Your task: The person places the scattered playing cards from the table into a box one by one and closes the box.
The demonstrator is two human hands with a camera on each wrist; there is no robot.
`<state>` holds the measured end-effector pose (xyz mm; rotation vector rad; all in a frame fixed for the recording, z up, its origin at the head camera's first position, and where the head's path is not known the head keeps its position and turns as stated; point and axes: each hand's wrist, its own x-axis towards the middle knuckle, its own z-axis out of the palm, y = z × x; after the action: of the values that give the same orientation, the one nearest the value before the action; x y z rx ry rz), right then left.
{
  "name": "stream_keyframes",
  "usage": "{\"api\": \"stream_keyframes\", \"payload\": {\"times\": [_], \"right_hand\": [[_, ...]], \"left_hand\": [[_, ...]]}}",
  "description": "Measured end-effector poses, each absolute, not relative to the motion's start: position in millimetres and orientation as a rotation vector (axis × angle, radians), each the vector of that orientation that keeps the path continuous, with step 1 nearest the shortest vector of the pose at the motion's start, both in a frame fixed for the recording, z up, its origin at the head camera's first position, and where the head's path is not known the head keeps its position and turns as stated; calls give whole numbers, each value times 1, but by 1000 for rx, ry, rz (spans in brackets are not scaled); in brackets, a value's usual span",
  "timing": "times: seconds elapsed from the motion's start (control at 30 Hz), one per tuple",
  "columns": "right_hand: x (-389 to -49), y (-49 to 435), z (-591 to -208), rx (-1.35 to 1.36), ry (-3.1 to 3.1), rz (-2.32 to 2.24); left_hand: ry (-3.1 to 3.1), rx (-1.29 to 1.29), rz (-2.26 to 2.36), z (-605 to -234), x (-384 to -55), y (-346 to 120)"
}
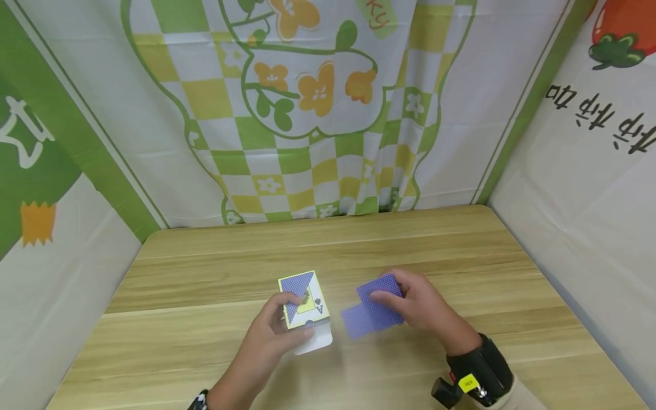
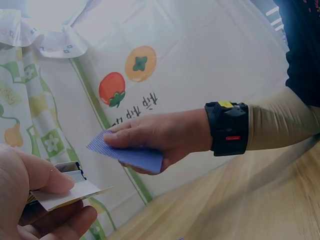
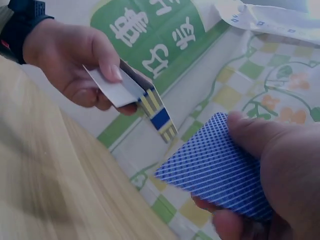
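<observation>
My left hand (image 1: pixel 271 327) grips a playing card box (image 1: pixel 306 299) printed with an ace of spades, its white flap (image 1: pixel 316 340) folded open towards me. The thumb presses on that flap in the left wrist view. With thumb on top and fingers beneath, my right hand (image 1: pixel 417 302) holds blue-backed playing cards (image 1: pixel 378 291); how many is hidden. Below them, on the table, lies another blue-backed card or cards (image 1: pixel 359 322), partly covered from view. The right wrist view shows the box's striped end (image 3: pixel 159 117) apart from the held cards (image 3: pixel 212 170).
The wooden table (image 1: pixel 205 267) ends at a patterned curtain (image 1: pixel 307 171) at the back. White printed cloth walls stand on the left (image 1: pixel 66 296) and right (image 1: pixel 579 199).
</observation>
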<state>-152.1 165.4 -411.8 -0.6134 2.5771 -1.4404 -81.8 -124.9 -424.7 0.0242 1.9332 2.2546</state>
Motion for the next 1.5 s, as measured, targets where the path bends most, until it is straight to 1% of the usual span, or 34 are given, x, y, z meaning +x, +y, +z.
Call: {"api": "stream_keyframes", "payload": {"times": [0.33, 0.6, 0.83, 1.2, 1.5], "right_hand": [[-134, 148, -407, -615, 2302, -1556], [-126, 141, -408, -812, 1962, -1611], [-121, 131, -418, -882, 1749, -1577], [-113, 120, -430, -960, 1648, -1447], [-114, 120, -436, -886, 1606, -1454]], "left_hand": [[1951, 33, 2251, -425, -81, -126], [1977, 66, 2250, -425, -81, -126], [2020, 100, 2241, -427, -82, -127], [1988, 142, 2250, -430, -83, -126], [2001, 206, 2249, -433, -84, -127]]}}
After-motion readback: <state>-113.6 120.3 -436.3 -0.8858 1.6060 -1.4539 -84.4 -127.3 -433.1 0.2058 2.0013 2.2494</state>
